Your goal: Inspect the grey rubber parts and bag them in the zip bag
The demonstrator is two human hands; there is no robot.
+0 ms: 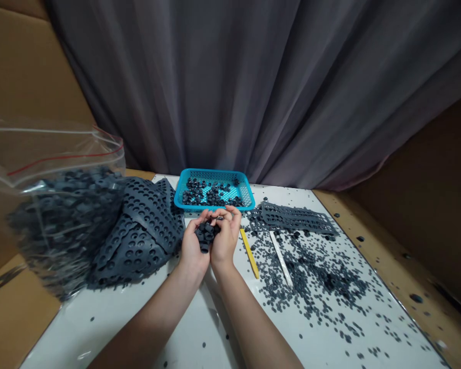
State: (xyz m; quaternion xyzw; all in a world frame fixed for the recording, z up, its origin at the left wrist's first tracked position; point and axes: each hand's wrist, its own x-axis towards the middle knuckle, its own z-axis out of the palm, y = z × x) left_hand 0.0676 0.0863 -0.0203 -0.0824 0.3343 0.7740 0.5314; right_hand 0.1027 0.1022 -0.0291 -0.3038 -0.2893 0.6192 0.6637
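My left hand (194, 246) and my right hand (226, 238) are cupped together over the white table top (111, 328), just in front of a teal plastic basket (214, 175). Between them they hold a clump of small dark grey rubber pieces (205, 236), partly hidden by my fingers. More such pieces lie in the basket. My fingertips are close to its front rim, and I cannot tell whether they touch it. To the left of my hands is a heap of perforated grey rubber sheets (138, 238).
A clear zip bag (61, 205) full of grey pieces lies at the left. Several small grey discs (311, 271) are scattered on the right, around a perforated sheet (297, 218), a yellow stick (249, 253) and a white stick (280, 259). Cardboard walls and a grey curtain (253, 77) surround the table.
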